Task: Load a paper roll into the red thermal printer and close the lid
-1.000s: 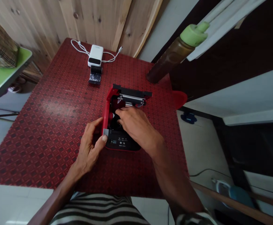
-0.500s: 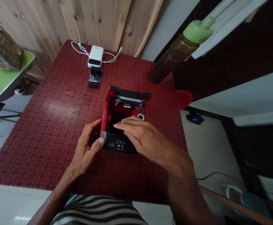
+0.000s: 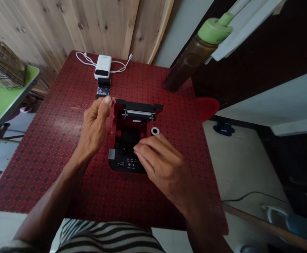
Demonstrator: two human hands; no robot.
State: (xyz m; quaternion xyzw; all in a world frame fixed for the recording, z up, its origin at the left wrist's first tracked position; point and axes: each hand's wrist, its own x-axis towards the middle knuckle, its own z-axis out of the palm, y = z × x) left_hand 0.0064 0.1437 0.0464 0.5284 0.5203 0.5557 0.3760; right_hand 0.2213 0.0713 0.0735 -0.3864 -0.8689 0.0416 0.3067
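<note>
A small red and black printer lies open on the red patterned table, its lid swung back. My left hand is raised beside the lid's left corner, fingers curled with the thumb near the lid's edge; nothing shows in it. My right hand rests on the printer's black front panel, fingers together and bent, pressing on it. A small white ring lies on the table just right of the printer.
A white power bank with a white cable and a small black device lie at the table's far side. A brown bottle with a green cap stands far right. A green side table with a plaid bag is left.
My left hand left the printer's front left corner and rose to the lid's left corner. My right hand came out of the compartment onto the front panel. The white ring now shows.
</note>
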